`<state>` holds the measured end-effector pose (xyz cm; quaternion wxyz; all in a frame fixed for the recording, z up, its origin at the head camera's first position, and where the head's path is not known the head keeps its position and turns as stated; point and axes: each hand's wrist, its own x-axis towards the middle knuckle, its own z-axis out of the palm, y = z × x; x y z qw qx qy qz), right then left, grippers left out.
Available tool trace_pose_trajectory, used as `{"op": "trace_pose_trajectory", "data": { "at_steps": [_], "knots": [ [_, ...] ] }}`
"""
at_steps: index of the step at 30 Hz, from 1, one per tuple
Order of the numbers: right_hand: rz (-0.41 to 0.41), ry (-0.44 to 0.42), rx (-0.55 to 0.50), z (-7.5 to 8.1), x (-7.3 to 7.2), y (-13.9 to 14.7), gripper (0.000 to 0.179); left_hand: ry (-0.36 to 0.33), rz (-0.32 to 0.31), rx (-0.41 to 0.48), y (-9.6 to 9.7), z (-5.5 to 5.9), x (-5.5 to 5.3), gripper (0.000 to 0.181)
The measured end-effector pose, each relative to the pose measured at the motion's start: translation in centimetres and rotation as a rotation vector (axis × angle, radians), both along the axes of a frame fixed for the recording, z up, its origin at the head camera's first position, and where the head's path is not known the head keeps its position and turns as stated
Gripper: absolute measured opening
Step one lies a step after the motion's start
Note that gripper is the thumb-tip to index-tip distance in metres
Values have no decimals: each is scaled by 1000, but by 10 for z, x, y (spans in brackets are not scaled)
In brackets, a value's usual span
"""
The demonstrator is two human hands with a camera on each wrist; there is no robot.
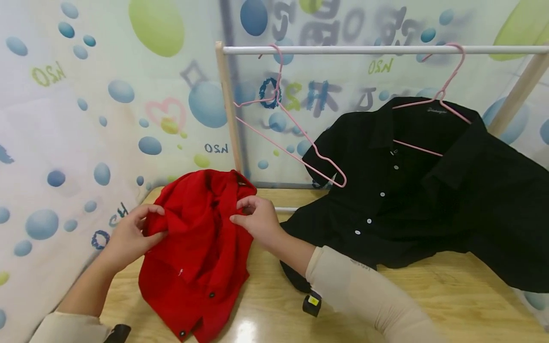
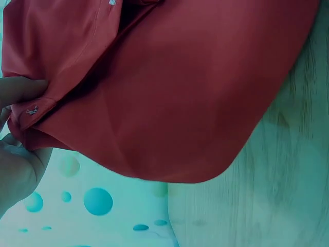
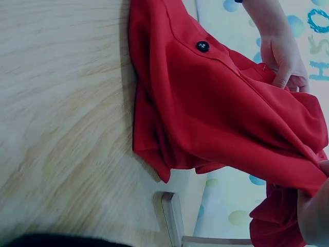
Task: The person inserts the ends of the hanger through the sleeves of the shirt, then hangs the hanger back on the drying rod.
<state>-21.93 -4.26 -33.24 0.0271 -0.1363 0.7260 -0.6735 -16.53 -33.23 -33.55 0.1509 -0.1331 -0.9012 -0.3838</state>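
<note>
The red garment (image 1: 193,257) is matt cloth, the wood-grained tabletop (image 1: 266,295) glossy.

There are two hands (image 1: 130,239) (image 1: 262,221), two garments (image 1: 193,238) (image 1: 422,209), two hangers (image 1: 280,76) (image 1: 453,74) — but only one rack (image 1: 364,49).

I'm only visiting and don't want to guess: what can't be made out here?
Head view: red cloth garment, lower tip cut off by bottom edge.
Head view: black cloth shirt, one sleeve partly past right edge.
Head view: pale lettering inside that shirt's collar, too small to read.
Right wrist view: bare right hand's grip, mostly cut off by right edge.
</note>
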Motion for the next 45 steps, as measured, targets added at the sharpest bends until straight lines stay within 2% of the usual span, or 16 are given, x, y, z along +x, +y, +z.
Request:
{"op": "trace_pose_trajectory", "data": {
  "at_steps": [8, 13, 21, 27, 36, 45],
  "knots": [
    [29, 43, 4, 7, 4, 22, 16, 116, -33, -10, 18, 0, 0, 40],
    [14, 70, 43, 11, 8, 37, 15, 218, -75, 26, 28, -2, 1, 43],
    [-18, 167, 109, 16, 14, 57, 14, 330, -99, 25, 48, -1, -1, 47],
    [-54, 201, 131, 14, 11, 74, 14, 364, -132, 35, 66, -3, -9, 47],
    [-135, 187, 134, -3, 2, 103, 14, 401, -181, 12, 94, -14, -26, 44],
    [-266, 163, 183, -6, -13, 134, 13, 516, -228, 0, 115, -23, -53, 42]
  ]
}}
